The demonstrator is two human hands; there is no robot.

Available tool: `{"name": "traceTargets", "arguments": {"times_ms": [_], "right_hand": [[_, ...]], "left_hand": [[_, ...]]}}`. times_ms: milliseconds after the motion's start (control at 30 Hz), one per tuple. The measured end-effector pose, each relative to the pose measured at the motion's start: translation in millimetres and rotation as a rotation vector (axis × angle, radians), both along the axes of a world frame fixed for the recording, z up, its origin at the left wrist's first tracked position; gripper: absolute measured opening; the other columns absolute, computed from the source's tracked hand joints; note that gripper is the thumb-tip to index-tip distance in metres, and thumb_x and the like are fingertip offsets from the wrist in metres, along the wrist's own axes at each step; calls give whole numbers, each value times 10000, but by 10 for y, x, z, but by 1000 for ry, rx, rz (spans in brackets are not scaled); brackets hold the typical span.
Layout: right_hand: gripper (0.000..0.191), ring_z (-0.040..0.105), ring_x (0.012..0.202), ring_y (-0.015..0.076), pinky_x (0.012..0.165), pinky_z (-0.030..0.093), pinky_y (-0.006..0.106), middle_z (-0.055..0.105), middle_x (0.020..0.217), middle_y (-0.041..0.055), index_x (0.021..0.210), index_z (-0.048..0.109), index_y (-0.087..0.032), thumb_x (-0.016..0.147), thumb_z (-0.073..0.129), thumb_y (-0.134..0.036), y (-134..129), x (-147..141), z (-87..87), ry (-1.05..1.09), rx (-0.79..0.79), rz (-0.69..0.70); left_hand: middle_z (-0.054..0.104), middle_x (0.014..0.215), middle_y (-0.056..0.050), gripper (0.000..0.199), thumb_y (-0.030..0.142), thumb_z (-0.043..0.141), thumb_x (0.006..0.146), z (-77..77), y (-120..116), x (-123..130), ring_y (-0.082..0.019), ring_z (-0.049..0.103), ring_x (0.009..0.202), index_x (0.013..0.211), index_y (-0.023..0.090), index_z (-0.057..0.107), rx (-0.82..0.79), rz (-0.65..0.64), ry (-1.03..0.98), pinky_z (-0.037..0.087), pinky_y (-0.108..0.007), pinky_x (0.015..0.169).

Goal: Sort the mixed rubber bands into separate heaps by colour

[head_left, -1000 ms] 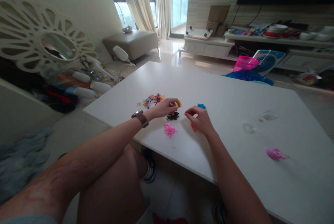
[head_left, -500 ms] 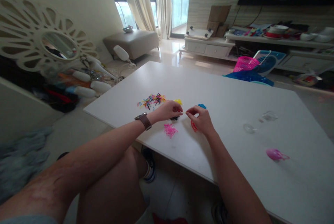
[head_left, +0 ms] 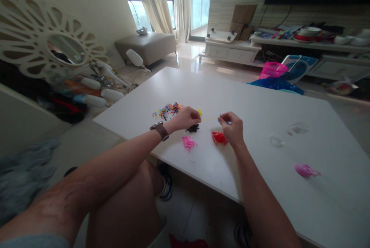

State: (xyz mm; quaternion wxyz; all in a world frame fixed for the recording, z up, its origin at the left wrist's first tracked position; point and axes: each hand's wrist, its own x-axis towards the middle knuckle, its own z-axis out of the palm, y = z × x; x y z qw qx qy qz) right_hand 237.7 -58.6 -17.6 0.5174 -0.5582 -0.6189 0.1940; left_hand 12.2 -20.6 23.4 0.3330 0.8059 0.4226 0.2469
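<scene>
A thin yellow rubber band (head_left: 209, 119) is stretched between my two hands above the table. My left hand (head_left: 189, 118), with a watch on its wrist, pinches one end. The other end is pinched by my right hand (head_left: 232, 124). Under my left hand lies a pile of black bands (head_left: 192, 128), and a pile of pink bands (head_left: 189, 144) sits nearer me. Red bands (head_left: 219, 138) lie below my right hand. Yellow bands (head_left: 199, 112) show partly behind my left hand, blue ones behind my right. A mixed-colour heap of bands (head_left: 167, 110) lies further left.
The white table (head_left: 260, 155) bears a clear plastic container (head_left: 300, 128), a clear round piece (head_left: 276, 141) and a purple egg-shaped item (head_left: 303, 170) at the right. Past its far edge stands a pink basket (head_left: 272, 70). Lamp parts (head_left: 111, 94) stand at the left.
My hands have moved apart, the right one going rightward, and the yellow rubber band is now pulled long between them. More of the red pile shows.
</scene>
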Motion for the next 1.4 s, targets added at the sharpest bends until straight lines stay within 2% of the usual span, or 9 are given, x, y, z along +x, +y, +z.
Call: {"name": "traceTargets", "arguments": {"times_ms": [100,367,533,767,900,1100,1200,1300,1400], "right_hand": [[109,612,712,195,710,487,341,672,750,31,766,642,-201,806,643,-303,17,22,-22,65,-10,-53],[124,626,761,199,775,507,357,702,790,34,775,662,-212,827,649,-323,-90,-209,44,-20,-9,158],[192,649,775,193,768,524,343,714,818,43,842,691,-195,851,653,-383,-47,-141,2,122,-40,148],[285,682,904,206,800,540,347,752,1045,82,1022,739,-192,873,635,-412,-9,-153,-75,138,-161,278],[271,693,866,215,806,548,359,767,957,69,943,755,-203,852,668,-443,-7,-155,-82,152,-205,375],[268,685,782,221,752,543,359,757,834,55,838,744,-209,787,734,-472,-9,-151,-73,189,-237,413],[259,671,757,213,728,532,348,744,798,48,808,733,-207,790,720,-464,-4,-149,-76,168,-223,402],[244,641,703,194,691,508,331,720,748,36,776,712,-198,800,695,-440,12,-122,-84,138,-191,302],[243,623,680,188,677,490,327,706,729,36,769,703,-187,801,678,-426,38,-67,-94,141,-165,145]], "left_hand": [[699,618,-26,104,134,671,759,19,14,-13,-112,590,572,743,113,771,-3,6,1,422,-210,567],[709,668,-37,110,198,683,810,-39,-42,53,-122,615,623,796,126,766,7,-14,-73,456,-219,602],[712,703,-37,115,204,682,826,-46,-69,50,-118,599,638,833,131,770,2,-75,-83,458,-219,620],[746,818,-60,115,187,676,842,-11,-117,59,-132,632,735,871,132,773,-20,-189,-86,468,-224,693],[748,829,-62,108,203,689,843,-15,-114,63,-136,636,744,860,140,775,-12,-197,-84,469,-231,705],[740,817,-48,112,213,700,844,-8,-118,58,-131,621,726,885,153,785,11,-203,-70,465,-237,707],[740,827,-49,113,219,698,844,0,-122,65,-130,625,732,880,159,787,16,-218,-64,468,-234,708],[743,835,-52,115,223,694,841,-19,-77,49,-127,633,722,871,158,784,18,-205,-53,473,-225,692],[739,769,-51,113,206,684,832,-70,43,-31,-124,629,660,845,145,777,27,-73,2,470,-223,644]]}}
